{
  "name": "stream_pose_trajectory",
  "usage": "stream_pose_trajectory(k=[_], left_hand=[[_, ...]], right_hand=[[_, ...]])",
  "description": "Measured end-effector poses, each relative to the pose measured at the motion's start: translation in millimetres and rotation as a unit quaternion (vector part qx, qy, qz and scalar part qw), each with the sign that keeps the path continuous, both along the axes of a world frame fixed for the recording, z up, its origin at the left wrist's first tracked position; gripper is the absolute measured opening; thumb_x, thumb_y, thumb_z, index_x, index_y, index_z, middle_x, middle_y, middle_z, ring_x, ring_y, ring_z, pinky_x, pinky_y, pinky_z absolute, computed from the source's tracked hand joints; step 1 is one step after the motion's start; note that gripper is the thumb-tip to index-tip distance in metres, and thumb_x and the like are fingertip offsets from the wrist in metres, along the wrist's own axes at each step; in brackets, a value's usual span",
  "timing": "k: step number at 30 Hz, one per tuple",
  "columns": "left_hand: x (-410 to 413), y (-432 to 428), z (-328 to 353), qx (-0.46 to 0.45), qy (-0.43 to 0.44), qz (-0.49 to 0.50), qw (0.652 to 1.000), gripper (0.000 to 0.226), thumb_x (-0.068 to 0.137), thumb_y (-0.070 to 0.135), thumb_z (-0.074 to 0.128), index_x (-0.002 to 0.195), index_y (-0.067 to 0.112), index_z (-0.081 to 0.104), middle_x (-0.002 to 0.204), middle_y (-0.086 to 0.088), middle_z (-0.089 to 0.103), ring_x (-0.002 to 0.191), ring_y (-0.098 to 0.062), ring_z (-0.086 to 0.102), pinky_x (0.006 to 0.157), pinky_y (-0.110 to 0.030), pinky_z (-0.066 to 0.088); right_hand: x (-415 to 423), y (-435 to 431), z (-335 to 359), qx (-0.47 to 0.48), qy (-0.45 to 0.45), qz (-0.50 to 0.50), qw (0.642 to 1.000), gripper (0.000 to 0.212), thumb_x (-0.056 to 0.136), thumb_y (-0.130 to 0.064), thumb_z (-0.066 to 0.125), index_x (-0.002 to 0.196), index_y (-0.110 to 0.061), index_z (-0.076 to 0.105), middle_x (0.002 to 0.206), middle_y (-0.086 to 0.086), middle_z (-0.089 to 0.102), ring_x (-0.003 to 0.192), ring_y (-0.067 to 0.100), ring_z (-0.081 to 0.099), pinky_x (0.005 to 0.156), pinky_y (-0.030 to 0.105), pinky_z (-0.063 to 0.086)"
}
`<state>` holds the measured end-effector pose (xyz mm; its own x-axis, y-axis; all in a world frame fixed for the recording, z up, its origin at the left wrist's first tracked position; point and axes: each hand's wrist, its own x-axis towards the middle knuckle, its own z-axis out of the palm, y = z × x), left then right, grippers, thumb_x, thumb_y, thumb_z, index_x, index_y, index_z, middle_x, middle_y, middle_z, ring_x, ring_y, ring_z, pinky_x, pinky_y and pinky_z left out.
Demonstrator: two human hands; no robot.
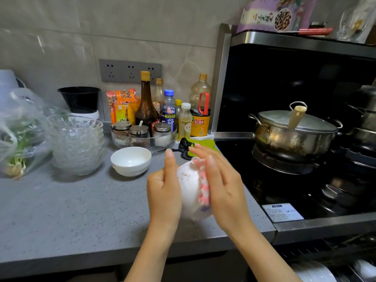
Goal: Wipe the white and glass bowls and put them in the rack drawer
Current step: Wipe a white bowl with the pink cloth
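Note:
My left hand [163, 190] grips a white bowl [188, 184] tilted on its side above the counter, thumb raised along its rim. My right hand [221, 184] presses a pink-and-white cloth [203, 186] against the bowl with fairly straight fingers. The bowl shows a few small specks. A second white bowl [131, 160] stands upright on the grey counter [61, 210], left of my hands. A stack of several glass bowls [76, 143] sits further left. The rack drawer [329, 265] is open at the lower right, with white dishes partly visible in it.
Sauce bottles [146, 104] and spice jars in a glass tray [142, 141] line the wall. A bag of greens [18, 135] lies far left. A steel pot [295, 133] sits on the black stove at the right. A green and black item [195, 146] lies behind my hands.

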<state>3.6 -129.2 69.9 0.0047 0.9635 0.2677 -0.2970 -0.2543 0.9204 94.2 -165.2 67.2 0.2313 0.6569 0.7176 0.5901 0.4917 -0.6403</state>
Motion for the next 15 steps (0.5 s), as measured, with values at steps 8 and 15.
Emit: stream_pose_trajectory(k=[8, 15], left_hand=[[-10, 5, 2, -0.095, -0.098, -0.085, 0.987, 0.051, 0.094, 0.042, 0.049, 0.048, 0.032, 0.068, 0.060, 0.002, 0.069, 0.052, -0.014, 0.067, 0.059, -0.032, 0.051], [-20, 22, 4, -0.054, 0.149, -0.124, 0.980, 0.075, 0.079, 0.082, 0.029, 0.100, 0.023, 0.070, 0.093, -0.003, 0.074, 0.087, -0.013, 0.068, 0.084, -0.034, 0.047]], right_hand=[[19, -5, -4, -0.114, 0.275, 0.102, 0.949, 0.028, 0.100, -0.031, 0.032, 0.095, -0.031, 0.060, 0.073, -0.023, 0.069, 0.066, -0.018, 0.060, 0.056, 0.000, 0.042], [21, -4, 6, -0.112, 0.312, 0.072, 0.941, 0.052, 0.099, -0.039, 0.033, 0.060, -0.009, 0.050, 0.035, -0.009, 0.043, 0.030, 0.001, 0.043, 0.032, 0.008, 0.030]])
